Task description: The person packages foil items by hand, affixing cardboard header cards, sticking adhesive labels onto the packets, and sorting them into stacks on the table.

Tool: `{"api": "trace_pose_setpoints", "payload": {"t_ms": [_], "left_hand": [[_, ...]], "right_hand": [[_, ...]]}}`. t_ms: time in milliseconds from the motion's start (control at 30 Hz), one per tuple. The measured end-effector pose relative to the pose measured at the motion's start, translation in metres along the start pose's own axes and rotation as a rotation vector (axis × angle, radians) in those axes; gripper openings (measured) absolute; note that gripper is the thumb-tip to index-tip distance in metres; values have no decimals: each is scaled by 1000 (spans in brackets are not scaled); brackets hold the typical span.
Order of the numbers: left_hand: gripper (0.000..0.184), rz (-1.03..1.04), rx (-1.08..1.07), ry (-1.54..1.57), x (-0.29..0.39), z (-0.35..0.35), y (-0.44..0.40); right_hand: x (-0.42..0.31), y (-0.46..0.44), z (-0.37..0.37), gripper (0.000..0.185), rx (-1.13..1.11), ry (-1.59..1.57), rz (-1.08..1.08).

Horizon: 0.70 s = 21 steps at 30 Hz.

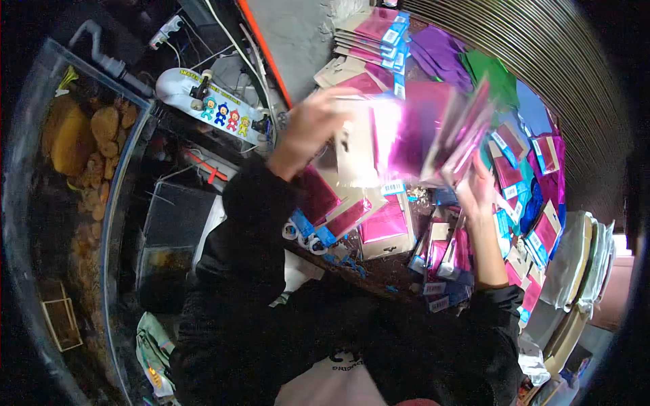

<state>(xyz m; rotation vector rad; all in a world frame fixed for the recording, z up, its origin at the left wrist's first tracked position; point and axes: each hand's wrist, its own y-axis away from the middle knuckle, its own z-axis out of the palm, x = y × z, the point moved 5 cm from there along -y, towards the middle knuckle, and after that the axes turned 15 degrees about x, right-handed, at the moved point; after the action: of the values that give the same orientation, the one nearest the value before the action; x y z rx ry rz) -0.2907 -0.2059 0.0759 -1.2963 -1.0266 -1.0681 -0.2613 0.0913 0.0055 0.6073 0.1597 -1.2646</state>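
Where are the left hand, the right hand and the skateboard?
Left hand (311, 124): head view, on the middle of the blurred hand.
Right hand (478, 192): head view, on the middle of the hand.
Skateboard (215, 112): head view, on the deck, among the cartoon figures.

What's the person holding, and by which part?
Left hand: a pink packet, apparently by its card end. Right hand: a bundle of packets, by the lower edge.
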Motion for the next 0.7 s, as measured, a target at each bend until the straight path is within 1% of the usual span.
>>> {"api": "trace_pose_setpoints", "payload": {"t_ms": [33,100,133,200,267,300,367,400,533,567,700], "left_hand": [[38,94,-137,-215,5,25,8],[33,-154,-75,128,-15,52,15],[33,-153,-74,128,-18,51,10],[34,-307,-53,177,-34,48,-12],[32,-74,109,-209,-60,11,-58],[35,-3,222,-539,-71,-11,-78],[38,385,312,-1286,-75,-29,-96],[38,389,308,-1281,-78,-35,-104],[46,-82,81,-1105,-111,-56,-124],[46,-78,77,-1105,-107,-52,-125],[43,-178,134,-554,-76,-44,-104]], "right_hand": [[5,-1,5,25,-44,44,6],[13,-4,4,25,-5,94,12],[16,-7,0,24,37,143,12],[18,-10,-10,24,126,244,8],[10,-14,-22,23,138,205,24],[3,-17,-29,23,147,166,42],[-9,-20,-39,22,165,88,74],[-12,-22,-39,22,167,88,68],[-27,-28,-40,21,250,113,7],[-29,-30,-38,21,251,110,2],[-27,-36,-28,22,178,66,-81]]}}
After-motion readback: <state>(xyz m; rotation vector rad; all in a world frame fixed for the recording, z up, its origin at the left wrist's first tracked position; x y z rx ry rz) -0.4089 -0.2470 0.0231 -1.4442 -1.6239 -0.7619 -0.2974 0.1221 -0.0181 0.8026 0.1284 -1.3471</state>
